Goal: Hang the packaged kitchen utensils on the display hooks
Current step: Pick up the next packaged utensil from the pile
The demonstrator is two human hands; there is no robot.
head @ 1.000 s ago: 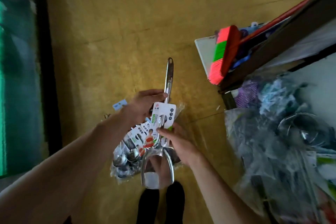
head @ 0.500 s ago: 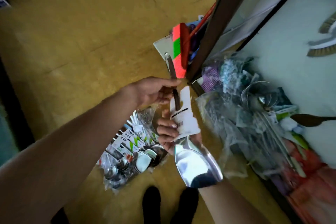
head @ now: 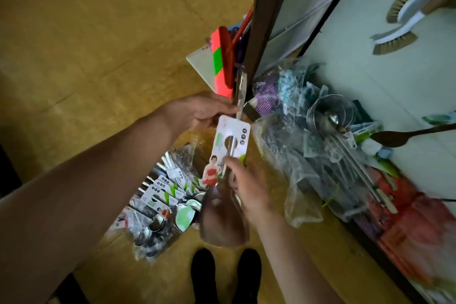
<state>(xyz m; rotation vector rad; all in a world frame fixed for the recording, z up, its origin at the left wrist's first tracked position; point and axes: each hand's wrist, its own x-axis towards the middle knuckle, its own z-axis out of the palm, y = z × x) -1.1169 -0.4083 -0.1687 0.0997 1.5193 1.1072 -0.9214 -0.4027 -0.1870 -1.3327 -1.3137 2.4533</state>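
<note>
I hold a steel spatula [head: 223,217] with a white printed card [head: 228,145] around its shaft. My left hand [head: 197,112] pinches the handle [head: 240,89] near its upper part. My right hand [head: 249,187] grips the shaft and the card's lower edge, just above the blade. On the floor below lies a plastic bag of packaged utensils [head: 162,202] with the same white cards. No display hook can be made out; brushes [head: 397,41] hang on the white wall panel at the upper right.
A dark shelf post [head: 261,20] rises just right of the handle. A pink and green broom head [head: 222,61] leans behind it. Plastic-wrapped strainers and ladles [head: 330,136] pile along the wall's base. A wooden spoon [head: 404,136] sticks out at right. My shoes [head: 224,276] stand on yellow floor.
The view has swung right and up toward the wall panel. The spatula has turned so its card's printed face shows, and the blade now looks dark instead of bright.
</note>
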